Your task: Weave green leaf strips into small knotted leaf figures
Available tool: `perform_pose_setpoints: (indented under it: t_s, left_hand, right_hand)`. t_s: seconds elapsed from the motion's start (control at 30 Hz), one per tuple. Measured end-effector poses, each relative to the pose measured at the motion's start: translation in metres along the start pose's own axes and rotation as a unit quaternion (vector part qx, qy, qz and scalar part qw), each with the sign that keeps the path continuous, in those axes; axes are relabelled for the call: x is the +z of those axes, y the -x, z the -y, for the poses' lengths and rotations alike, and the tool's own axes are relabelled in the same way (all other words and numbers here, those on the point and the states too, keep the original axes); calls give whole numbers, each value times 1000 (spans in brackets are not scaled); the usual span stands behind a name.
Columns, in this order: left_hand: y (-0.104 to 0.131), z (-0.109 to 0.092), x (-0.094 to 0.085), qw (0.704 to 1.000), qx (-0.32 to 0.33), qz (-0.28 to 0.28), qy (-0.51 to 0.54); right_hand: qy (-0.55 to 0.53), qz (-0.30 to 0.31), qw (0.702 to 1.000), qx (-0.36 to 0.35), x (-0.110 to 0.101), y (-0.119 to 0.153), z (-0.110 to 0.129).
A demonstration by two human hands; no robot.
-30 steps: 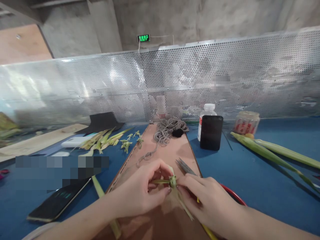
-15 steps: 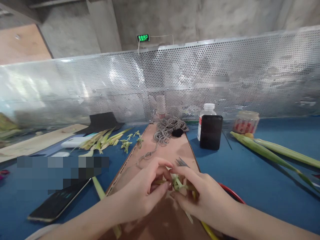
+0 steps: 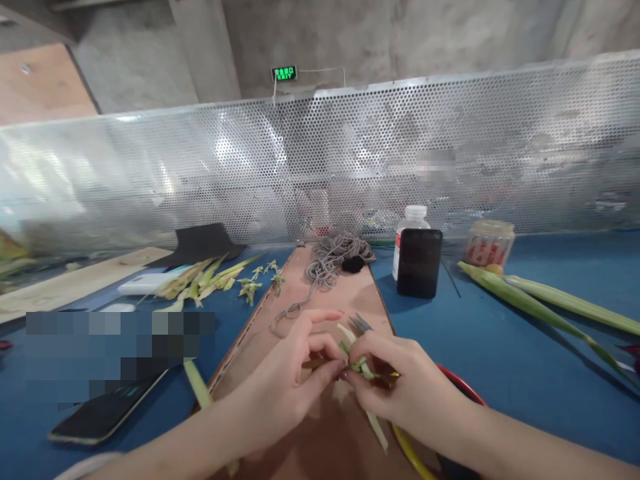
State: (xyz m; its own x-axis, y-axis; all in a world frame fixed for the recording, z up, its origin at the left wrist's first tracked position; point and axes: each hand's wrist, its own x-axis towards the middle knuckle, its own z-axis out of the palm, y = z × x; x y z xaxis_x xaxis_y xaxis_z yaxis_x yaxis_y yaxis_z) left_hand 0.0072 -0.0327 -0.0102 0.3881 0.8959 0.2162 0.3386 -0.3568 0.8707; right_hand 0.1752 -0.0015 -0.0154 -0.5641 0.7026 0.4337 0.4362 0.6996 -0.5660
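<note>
My left hand (image 3: 305, 373) and my right hand (image 3: 400, 377) meet over a brown board (image 3: 333, 433). Between their fingertips is a small green leaf strip piece (image 3: 361, 365), pinched from both sides. A thin stem runs from it into each hand, and a pale strip (image 3: 375, 427) hangs below my right fingers. The fingers hide part of the piece. Grey metal tips (image 3: 359, 324) of a tool show just behind my right hand. Farther up the board lies a tangle of grey cord (image 3: 333, 260) with a black lump (image 3: 353, 264) beside it.
Leaf scraps (image 3: 215, 280) and a phone (image 3: 110, 407) lie left. At right stand a black device (image 3: 420, 263), a white-capped bottle (image 3: 415, 215) and a jar (image 3: 490, 243), with long green leaves (image 3: 530, 307) nearby. Perforated metal panel (image 3: 320, 167) spans the back.
My fingertips have drawn together around the green piece. A pale strip end now sticks up behind it, and the hanging strip shows more. The view has shifted slightly.
</note>
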Motion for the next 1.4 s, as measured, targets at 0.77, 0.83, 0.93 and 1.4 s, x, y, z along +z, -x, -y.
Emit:
perform_pose_setpoints:
  t_s: [0.77, 0.83, 0.93, 1.4]
  left_hand:
    - [0, 3, -9, 1000, 7, -26, 8]
    - [-1, 4, -9, 1000, 9, -22, 2]
    - [-3, 6, -9, 999, 16, -37, -5]
    - [-6, 8, -5, 997, 28, -67, 38]
  right_hand:
    - [-114, 24, 992, 50, -4, 3, -2]
    - [-180, 43, 982, 49, -4, 4, 0]
    - [-264, 82, 960, 36, -6, 5, 2]
    - [-83, 53, 995, 11, -8, 3, -2]
